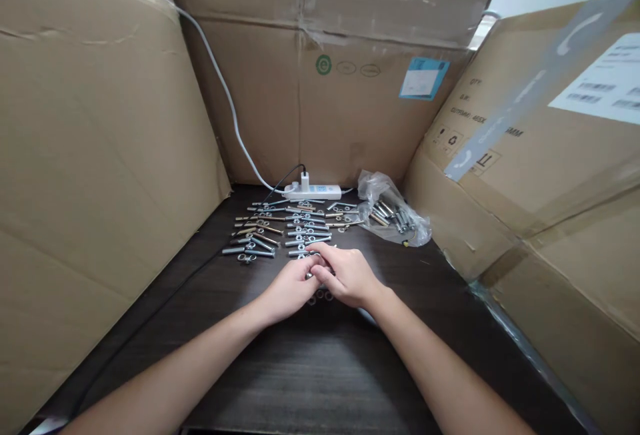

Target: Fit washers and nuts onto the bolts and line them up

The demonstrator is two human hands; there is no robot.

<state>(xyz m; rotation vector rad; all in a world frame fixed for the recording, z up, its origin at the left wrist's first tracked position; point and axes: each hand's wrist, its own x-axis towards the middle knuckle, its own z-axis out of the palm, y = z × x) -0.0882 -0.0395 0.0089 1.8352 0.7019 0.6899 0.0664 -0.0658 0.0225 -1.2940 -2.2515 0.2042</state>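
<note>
I find the left hand [295,285] and right hand [353,277] meeting near the middle of the surface [300,368], fingers curled inward and overlapping. A glint of metal [309,275] shows between them; I cannot make out its form, nor which hand grips it. I judge the step in hand to be close fingertip work on small hardware; the next move calls for a fine pinch and a steady counter-hold. Metal rings [320,294] lie just on the near-edge side of the hands. Toward the far edge, smooth cylindrical bolts [260,253], silvery and brass-toned, lie in rows. A crinkled, clear plastic bag [423,230] sits near the far right corner; a glossy white power strip [325,192] lies along the far edge.
</note>
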